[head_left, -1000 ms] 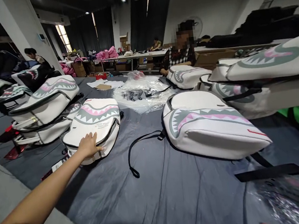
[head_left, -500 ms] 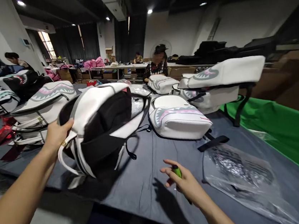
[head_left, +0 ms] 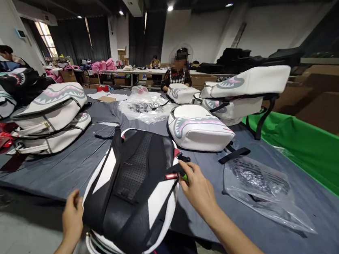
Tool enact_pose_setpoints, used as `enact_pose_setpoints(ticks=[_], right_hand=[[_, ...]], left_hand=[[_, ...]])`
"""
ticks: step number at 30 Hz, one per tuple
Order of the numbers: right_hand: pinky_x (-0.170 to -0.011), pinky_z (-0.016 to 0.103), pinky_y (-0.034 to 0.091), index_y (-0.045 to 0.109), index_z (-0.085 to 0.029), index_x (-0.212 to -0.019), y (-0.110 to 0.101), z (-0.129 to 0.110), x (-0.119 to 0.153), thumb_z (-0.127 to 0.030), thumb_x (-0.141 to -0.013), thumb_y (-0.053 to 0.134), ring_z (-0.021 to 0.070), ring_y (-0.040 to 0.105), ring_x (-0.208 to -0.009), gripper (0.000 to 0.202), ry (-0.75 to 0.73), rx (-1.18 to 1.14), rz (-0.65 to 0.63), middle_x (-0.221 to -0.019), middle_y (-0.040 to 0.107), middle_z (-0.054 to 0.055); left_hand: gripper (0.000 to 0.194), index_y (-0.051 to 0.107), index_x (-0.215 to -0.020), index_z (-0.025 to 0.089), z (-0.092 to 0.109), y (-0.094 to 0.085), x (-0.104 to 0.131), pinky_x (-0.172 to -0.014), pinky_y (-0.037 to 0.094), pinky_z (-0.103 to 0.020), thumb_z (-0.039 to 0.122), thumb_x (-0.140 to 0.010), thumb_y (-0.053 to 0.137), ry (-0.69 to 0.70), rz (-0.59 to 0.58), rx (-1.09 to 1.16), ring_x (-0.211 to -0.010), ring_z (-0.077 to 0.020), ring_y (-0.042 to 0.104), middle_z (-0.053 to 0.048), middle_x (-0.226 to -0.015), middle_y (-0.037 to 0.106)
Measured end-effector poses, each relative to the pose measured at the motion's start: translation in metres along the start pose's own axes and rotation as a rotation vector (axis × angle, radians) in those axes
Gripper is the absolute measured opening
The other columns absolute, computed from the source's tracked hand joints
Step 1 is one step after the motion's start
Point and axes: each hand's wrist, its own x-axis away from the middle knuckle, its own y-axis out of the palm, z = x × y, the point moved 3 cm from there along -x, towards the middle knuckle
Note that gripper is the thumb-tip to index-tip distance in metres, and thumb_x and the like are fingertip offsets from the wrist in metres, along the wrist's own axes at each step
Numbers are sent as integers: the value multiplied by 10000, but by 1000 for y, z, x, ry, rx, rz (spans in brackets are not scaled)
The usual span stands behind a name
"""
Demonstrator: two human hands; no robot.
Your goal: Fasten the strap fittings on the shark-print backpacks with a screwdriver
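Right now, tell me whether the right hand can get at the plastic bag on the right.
Likely yes: the plastic bag lies on the table beside the right hand, with nothing visible between them. That hand is at the backpack, though, gripping a green item.

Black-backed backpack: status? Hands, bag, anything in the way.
Left hand beside it, contact unclear. Right hand at one strap, grip unclear. Black-backed backpack lying straps up. Possible obstruction: white backpack beyond it, to the right.

Passage for my right hand point(head_left: 199, 191): narrow gap over grey cloth-covered table point(head_left: 70, 169), bounded right by clear plastic bag point(head_left: 260, 184); white shark-print backpack point(head_left: 201, 133) blocks ahead. Leftward, black-and-white padded backpack point(head_left: 136, 169) obstructs.
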Motion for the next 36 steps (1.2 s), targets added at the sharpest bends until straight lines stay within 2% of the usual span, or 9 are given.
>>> enact_pose_setpoints(ticks=[2,5,7,12,17,21,25,30,36], right_hand=[[-747,295,516,516,-262,-1388,3,-32,-2,-120,-837,501,238,666,-1015,568,-168,25,-77,-1421,518,93],[-748,292,515,641,-225,-1169,18,-66,2,-150,-855,554,237,698,-931,335,-400,123,-364,-1155,683,93],[-710,316,512,664,-173,-1033,25,-63,8,-186,-886,564,269,715,-853,179,-341,254,-470,-943,723,121],[-656,357,493,612,-107,-1041,25,13,18,-385,-962,529,327,713,-836,301,184,330,-413,-914,714,209],[-499,280,441,539,-178,-1000,54,70,29,-582,-859,595,172,594,-455,432,490,-205,-502,-708,661,22],[-516,273,409,504,-212,-836,55,71,48,-612,-797,629,201,619,-595,421,473,-247,-379,-708,637,22],[-579,290,405,503,-221,-851,43,66,60,-640,-782,618,235,634,-707,440,447,-181,-322,-793,664,50],[-580,299,393,514,-222,-840,45,69,62,-655,-801,571,256,636,-724,439,426,-147,-318,-779,669,69],[-593,298,396,532,-221,-831,53,75,68,-631,-828,558,269,650,-744,410,427,-95,-307,-765,682,78]], left_hand=[[475,536,-1339,222,24,-9,-7,-1064,452,-487,422,-932,395,221,-7,-9,-1236,-276,584,-120,-1332,620],[450,541,-1367,286,67,4,2,-1175,302,-539,382,-932,481,807,-430,-106,-1345,-270,490,-80,-1401,580],[448,560,-1358,309,80,15,18,-1170,286,-586,372,-914,546,1001,-624,-208,-1370,-289,457,-65,-1436,551],[418,593,-1332,284,76,27,64,-1155,312,-585,296,-919,528,961,-526,-276,-1413,-306,381,-53,-1485,498],[431,618,-1311,266,45,40,114,-1147,301,-562,263,-890,529,962,-448,-286,-1364,-309,433,-66,-1423,565],[373,663,-1236,287,31,36,128,-1073,352,-483,259,-894,517,962,-345,-294,-1263,-287,518,-61,-1326,640],[256,664,-1166,265,65,29,104,-978,357,-429,307,-937,558,882,-288,-245,-1104,-238,586,-65,-1179,698],[281,645,-1097,191,111,61,77,-970,337,-457,383,-892,637,774,-331,-303,-1127,-282,551,-108,-1154,668],[145,629,-814,200,123,84,77,-947,361,-472,241,-926,546,651,-385,-195,-1033,-255,579,-65,-983,695]])
